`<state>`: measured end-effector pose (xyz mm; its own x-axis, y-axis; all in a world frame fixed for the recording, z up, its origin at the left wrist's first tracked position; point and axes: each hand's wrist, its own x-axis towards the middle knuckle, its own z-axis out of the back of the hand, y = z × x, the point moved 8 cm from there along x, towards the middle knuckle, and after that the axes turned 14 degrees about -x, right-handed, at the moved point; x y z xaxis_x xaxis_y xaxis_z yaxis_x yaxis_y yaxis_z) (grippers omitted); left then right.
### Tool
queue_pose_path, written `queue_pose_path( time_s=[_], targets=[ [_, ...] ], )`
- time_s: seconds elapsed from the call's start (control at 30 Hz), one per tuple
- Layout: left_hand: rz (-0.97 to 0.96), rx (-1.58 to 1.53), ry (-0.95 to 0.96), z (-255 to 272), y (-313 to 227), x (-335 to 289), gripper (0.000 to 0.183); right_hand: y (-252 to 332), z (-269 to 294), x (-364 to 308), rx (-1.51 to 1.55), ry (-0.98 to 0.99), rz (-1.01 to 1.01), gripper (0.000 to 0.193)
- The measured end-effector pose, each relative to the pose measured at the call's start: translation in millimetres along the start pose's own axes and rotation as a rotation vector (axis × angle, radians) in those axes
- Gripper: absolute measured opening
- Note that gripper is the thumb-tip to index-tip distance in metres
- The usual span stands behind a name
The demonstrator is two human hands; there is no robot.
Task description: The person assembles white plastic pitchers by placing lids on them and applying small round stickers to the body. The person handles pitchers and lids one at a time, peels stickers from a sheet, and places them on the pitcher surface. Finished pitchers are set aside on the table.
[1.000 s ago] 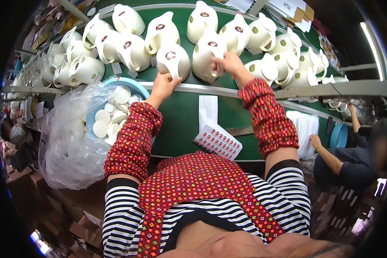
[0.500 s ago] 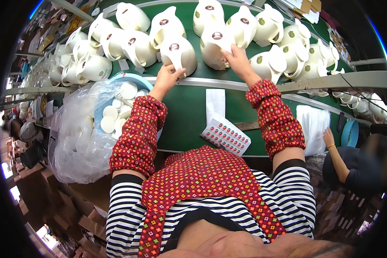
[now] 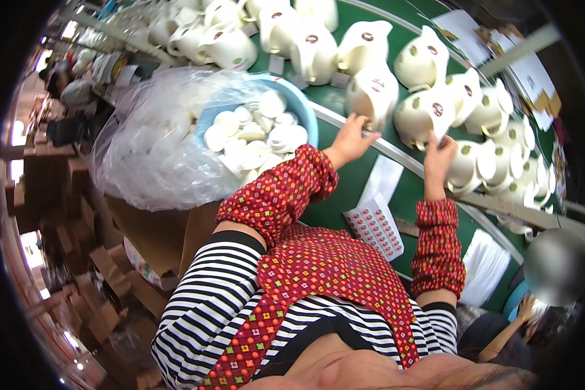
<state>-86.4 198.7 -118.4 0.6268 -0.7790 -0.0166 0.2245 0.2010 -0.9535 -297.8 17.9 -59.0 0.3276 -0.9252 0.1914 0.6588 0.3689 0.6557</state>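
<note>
Two cream plastic jugs with brown oval stickers stand at the near edge of the green work surface. My left hand (image 3: pixel 352 141) pinches the lower near part of the left jug (image 3: pixel 373 94), thumb and fingers close together. At the near right side of the other jug (image 3: pixel 419 120), my right hand (image 3: pixel 439 156) has its fingers bent against the rim or handle; which one is partly hidden. A sheet of red stickers (image 3: pixel 375 227) lies near my apron, with a white paper strip (image 3: pixel 382 179) just beyond it.
More cream jugs (image 3: pixel 313 52) crowd the surface beyond and to both sides. On the left, a blue basin (image 3: pixel 311 120) holds white round lids beside a clear plastic bag (image 3: pixel 156 149). At right lie a stack of white sheets (image 3: pixel 484 270) and a co-worker's arm (image 3: pixel 504 338).
My view has turned, so the jugs and basin appear shifted to the right and tilted. Both hands stay at the same two jugs; the right fingers now sit nearer the jug's lower edge.
</note>
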Motion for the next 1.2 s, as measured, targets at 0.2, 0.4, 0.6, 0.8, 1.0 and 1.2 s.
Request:
queue_pose_path(
  time_s=[0.2,0.4,0.6,0.8,1.0,1.2],
  targets=[
    [-0.08,-0.05,-0.269,177.4,7.3,-56.4,0.036,186.2,-36.0,-111.6,0.193,0.366,0.48,0.047],
    [-0.018,0.499,-0.273,282.4,67.6,-23.7,0.058,279.6,-201.6,-191.2,-0.416,0.568,1.038,0.066],
    [0.025,0.662,-0.175,250.1,87.4,15.4,0.075,264.7,-280.6,-182.7,-0.644,0.858,0.957,0.057],
    [-0.103,0.575,-0.019,245.3,92.4,-1.9,0.068,265.3,-219.6,-167.1,-0.288,0.539,0.909,0.062],
    [-0.023,0.702,-0.081,238.5,77.0,-11.8,0.065,239.2,-106.3,-118.6,0.398,0.493,0.278,0.084],
    [0.046,0.53,-0.211,223.4,101.9,-18.1,0.069,92.7,26.4,-19.4,0.403,0.113,-0.052,0.05]
  ],
)
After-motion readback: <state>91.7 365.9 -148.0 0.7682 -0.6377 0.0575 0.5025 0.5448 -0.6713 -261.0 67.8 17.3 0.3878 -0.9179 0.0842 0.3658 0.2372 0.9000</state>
